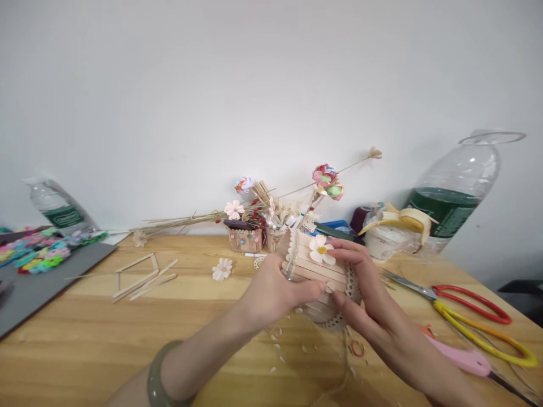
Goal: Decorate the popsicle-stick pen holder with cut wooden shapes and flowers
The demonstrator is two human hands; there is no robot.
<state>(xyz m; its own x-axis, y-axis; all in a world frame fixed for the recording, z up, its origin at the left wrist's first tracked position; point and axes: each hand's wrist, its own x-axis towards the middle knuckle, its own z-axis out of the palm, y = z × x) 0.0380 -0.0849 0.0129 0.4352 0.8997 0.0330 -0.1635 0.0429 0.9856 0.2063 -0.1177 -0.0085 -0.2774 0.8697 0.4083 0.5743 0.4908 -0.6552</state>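
Both hands are on a small pot (302,259) made of pale wooden craft sticks, tilted above the table, with lace trim at its ends. A white artificial flower (321,250) with a yellow centre sits on its side. My left hand (275,285) grips the pot from the left, thumb lying across the sticks. My right hand (369,282) rests on its right side, index finger close to the flower. A small pale piece (329,287) shows between my thumb tips; whether it is stuck on or pinched, I cannot tell. The pot's underside is hidden.
Scissors (432,293) and a pink glue gun (462,356) lie right. Behind stand decorated pots (246,238) of flowers, a banana peel (399,220) on a cup and a large bottle (458,186). Loose sticks (139,277) and a flower (222,269) lie left; white scraps (278,346) lie below.
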